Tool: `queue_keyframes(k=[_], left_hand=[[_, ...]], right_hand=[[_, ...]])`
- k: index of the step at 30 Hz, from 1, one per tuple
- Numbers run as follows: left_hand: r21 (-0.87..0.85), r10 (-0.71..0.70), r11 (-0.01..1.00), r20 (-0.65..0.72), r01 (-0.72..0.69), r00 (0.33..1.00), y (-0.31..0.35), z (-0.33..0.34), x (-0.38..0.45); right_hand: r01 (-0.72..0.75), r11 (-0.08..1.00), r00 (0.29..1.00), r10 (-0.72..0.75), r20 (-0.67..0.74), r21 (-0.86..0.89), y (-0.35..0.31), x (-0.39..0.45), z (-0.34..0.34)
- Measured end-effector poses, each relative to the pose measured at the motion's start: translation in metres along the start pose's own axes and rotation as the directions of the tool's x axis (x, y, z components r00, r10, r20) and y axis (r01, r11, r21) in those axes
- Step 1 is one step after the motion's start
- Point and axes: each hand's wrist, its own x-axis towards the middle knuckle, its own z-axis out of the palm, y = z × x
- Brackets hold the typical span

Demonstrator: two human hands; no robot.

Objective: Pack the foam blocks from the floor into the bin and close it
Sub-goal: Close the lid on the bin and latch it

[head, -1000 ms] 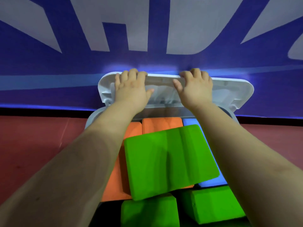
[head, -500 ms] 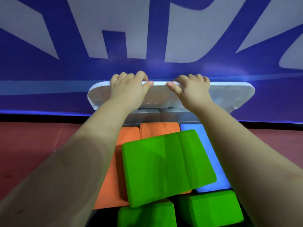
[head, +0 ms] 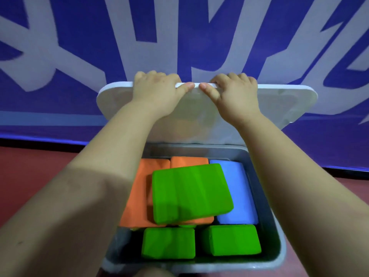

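Both the left hand (head: 154,94) and right hand (head: 235,96) grip the white plastic hinged lid (head: 279,104), now swung forward over the grey bin (head: 277,226) of foam blocks (head: 189,194); closing is underway.

Blocks (head: 191,193) fill the bin (head: 278,226) – one lies tilted on top of the others. Behind them the lid (head: 279,104) stands raised, the left hand (head: 157,92) and right hand (head: 233,94) side by side on its top edge, before a banner (head: 179,37).

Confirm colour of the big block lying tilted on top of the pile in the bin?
Bright green, seen from the head view, the only one.
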Motion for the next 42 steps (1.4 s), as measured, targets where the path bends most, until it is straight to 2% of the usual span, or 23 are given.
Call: queue_keyframes(k=[3, 6, 8, 11, 16, 18, 21, 23, 25, 28, 30, 34, 37, 38, 39, 41, 42], left_hand=[[-0.027, -0.017, 0.999, 0.032, 0.018, 0.999, 0.001, -0.020, -0.012], [-0.129, -0.008, 0.991, 0.198, 0.034, 0.980, -0.001, -0.032, -0.026], [-0.243, -0.012, 0.965, 0.333, 0.098, 0.943, -0.002, -0.040, -0.033], [-0.359, 0.010, 0.914, 0.487, 0.190, 0.873, 0.002, -0.049, -0.041], [-0.351, 0.047, 0.908, 0.631, 0.230, 0.775, 0.008, -0.063, -0.065], [-0.357, 0.076, 0.902, 0.687, 0.245, 0.722, 0.012, -0.054, -0.085], [-0.346, 0.120, 0.900, 0.781, 0.264, 0.613, 0.025, -0.020, -0.119], [-0.302, 0.126, 0.921, 0.829, 0.247, 0.545, 0.033, 0.008, -0.143], [-0.259, 0.112, 0.944, 0.833, 0.203, 0.542, 0.037, 0.033, -0.170], [-0.247, 0.124, 0.962, 0.770, 0.114, 0.626, 0.045, 0.065, -0.211], [-0.260, 0.139, 0.962, 0.738, 0.088, 0.660, 0.048, 0.084, -0.227], [-0.252, 0.166, 0.967, 0.740, 0.040, 0.652, 0.048, 0.113, -0.237], [-0.299, 0.171, 0.947, 0.784, 0.120, 0.597, 0.040, 0.123, -0.236], [-0.329, 0.149, 0.925, 0.774, 0.189, 0.615, 0.035, 0.123, -0.233], [-0.359, 0.103, 0.897, 0.737, 0.258, 0.668, 0.028, 0.120, -0.229], [-0.374, -0.089, 0.852, 0.586, 0.366, 0.805, 0.010, 0.117, -0.218], [-0.350, -0.210, 0.836, 0.506, 0.422, 0.836, -0.001, 0.116, -0.213]], right_hand=[[0.049, 0.998, 0.981, -0.056, 0.187, 0.042, -0.005, 0.002, -0.035], [-0.050, 0.970, 0.878, -0.070, 0.474, 0.237, -0.008, 0.000, -0.058], [-0.089, 0.952, 0.810, -0.103, 0.577, 0.294, -0.009, -0.005, -0.066], [-0.138, 0.938, 0.736, -0.117, 0.667, 0.318, -0.012, -0.015, -0.074], [-0.195, 0.936, 0.653, -0.099, 0.751, 0.293, -0.016, -0.049, -0.084], [-0.208, 0.938, 0.599, -0.101, 0.794, 0.276, -0.019, -0.073, -0.081], [-0.170, 0.959, 0.482, -0.118, 0.868, 0.225, -0.029, -0.109, -0.057], [-0.103, 0.972, 0.442, -0.148, 0.885, 0.213, -0.037, -0.137, -0.034], [-0.034, 0.976, 0.459, -0.177, 0.871, 0.217, -0.042, -0.171, -0.011], [0.087, 0.972, 0.553, -0.230, 0.801, 0.219, -0.035, -0.218, 0.020], [0.094, 0.969, 0.591, -0.240, 0.770, 0.229, -0.030, -0.239, 0.036], [0.092, 0.957, 0.617, -0.272, 0.738, 0.275, -0.027, -0.261, 0.065], [0.042, 0.950, 0.575, -0.277, 0.770, 0.310, -0.022, -0.249, 0.079], [0.005, 0.946, 0.583, -0.267, 0.767, 0.325, -0.019, -0.242, 0.083], [-0.032, 0.937, 0.618, -0.255, 0.744, 0.347, -0.018, -0.233, 0.087], [-0.067, 0.912, 0.709, -0.243, 0.662, 0.406, -0.024, -0.215, 0.096], [-0.054, 0.899, 0.742, -0.255, 0.619, 0.435, -0.031, -0.206, 0.100]])
